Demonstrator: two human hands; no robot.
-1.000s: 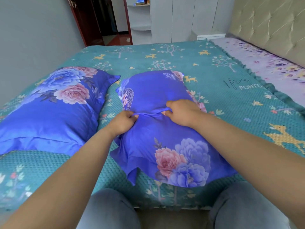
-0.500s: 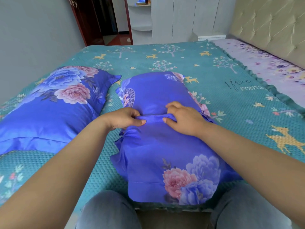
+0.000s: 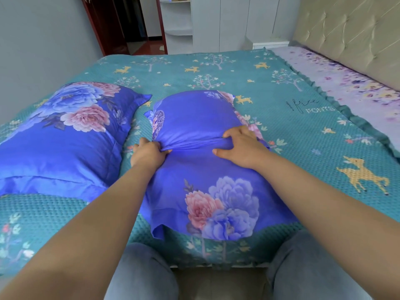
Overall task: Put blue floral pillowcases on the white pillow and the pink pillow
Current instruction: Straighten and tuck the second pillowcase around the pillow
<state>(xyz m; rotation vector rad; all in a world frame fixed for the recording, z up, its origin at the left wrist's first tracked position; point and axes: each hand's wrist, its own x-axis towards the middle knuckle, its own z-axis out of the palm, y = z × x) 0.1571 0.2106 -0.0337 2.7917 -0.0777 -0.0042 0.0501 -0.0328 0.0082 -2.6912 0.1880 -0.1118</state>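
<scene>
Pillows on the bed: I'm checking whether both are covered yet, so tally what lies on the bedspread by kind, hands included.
Pillows in blue floral cases: 2, the left pillow and the middle pillow
Bare pillows: 0
Hands gripping the middle pillow's fabric fold: 2, left hand and right hand
Total: 4, all on the teal bedspread

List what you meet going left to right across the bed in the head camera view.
Finished pillow → left hand → pillow being covered → right hand → teal bedspread → purple sheet → beige headboard.
</scene>
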